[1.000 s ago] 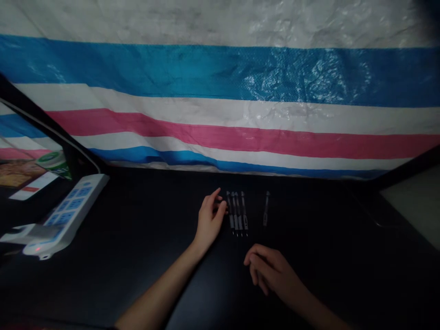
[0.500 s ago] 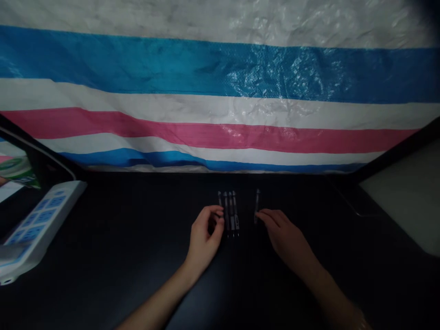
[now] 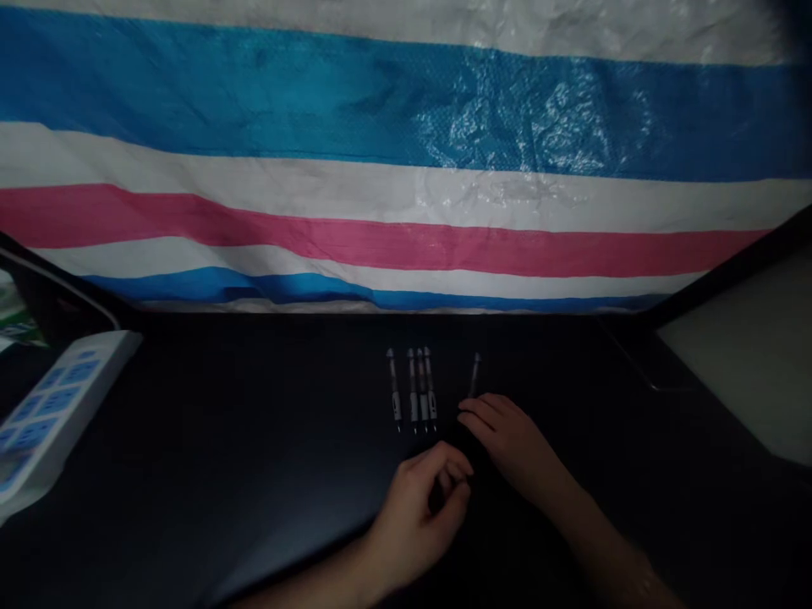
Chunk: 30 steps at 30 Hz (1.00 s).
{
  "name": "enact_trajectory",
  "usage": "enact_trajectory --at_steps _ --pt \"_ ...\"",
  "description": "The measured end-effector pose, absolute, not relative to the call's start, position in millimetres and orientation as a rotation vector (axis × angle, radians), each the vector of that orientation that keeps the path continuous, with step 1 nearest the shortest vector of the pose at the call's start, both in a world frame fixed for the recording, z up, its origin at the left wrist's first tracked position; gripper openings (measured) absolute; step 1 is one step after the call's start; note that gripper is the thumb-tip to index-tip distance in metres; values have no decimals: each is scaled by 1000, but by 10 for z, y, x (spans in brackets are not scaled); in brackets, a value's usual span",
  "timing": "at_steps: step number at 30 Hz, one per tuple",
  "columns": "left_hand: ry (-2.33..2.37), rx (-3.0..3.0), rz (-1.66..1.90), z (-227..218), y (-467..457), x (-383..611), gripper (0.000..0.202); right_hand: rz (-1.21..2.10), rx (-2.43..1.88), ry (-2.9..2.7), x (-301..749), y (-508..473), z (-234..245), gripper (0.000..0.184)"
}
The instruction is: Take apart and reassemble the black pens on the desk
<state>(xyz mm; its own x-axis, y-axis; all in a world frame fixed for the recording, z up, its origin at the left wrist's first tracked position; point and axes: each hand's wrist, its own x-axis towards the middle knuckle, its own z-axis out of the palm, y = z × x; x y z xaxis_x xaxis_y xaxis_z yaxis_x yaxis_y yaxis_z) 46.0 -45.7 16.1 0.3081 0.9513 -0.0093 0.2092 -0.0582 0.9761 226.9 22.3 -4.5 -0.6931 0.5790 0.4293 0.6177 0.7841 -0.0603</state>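
Observation:
Several dark pens (image 3: 420, 391) lie side by side on the black table (image 3: 254, 474), tips toward me; the leftmost one (image 3: 394, 389) sits a little apart from the others. A single pen (image 3: 474, 375) lies to their right. My right hand (image 3: 511, 440) rests flat on the table, its fingertips at the near end of that single pen. My left hand (image 3: 425, 503) is nearer to me, below the row, with fingers curled against the thumb; I see nothing in it.
A white power strip with blue sockets (image 3: 44, 414) lies at the left edge. A striped blue, white and pink tarp (image 3: 406, 169) hangs behind the table. A pale surface (image 3: 748, 364) adjoins the table at the right.
My left hand drew back from the pen row toward me and curled shut. The leftmost pen now lies apart from the row. My right hand stays by the single pen.

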Motion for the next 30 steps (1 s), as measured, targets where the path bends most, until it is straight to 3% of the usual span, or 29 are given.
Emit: enact_trajectory --at_steps 5,8,14,20,30 --pt "1104 1446 898 194 -447 456 9 15 -1005 -2198 2260 128 69 26" --pt "1088 1365 894 187 -458 454 8 152 -1077 -1920 2249 17 149 17" --pt "1020 1100 878 124 -504 454 33 722 -1087 -1357 2210 -170 227 13" --pt "1041 1031 1182 101 -555 425 53 1375 -730 -1108 2134 -209 157 13" --pt "1172 988 1584 33 -531 333 51 1613 -708 -1174 2060 -311 97 10"
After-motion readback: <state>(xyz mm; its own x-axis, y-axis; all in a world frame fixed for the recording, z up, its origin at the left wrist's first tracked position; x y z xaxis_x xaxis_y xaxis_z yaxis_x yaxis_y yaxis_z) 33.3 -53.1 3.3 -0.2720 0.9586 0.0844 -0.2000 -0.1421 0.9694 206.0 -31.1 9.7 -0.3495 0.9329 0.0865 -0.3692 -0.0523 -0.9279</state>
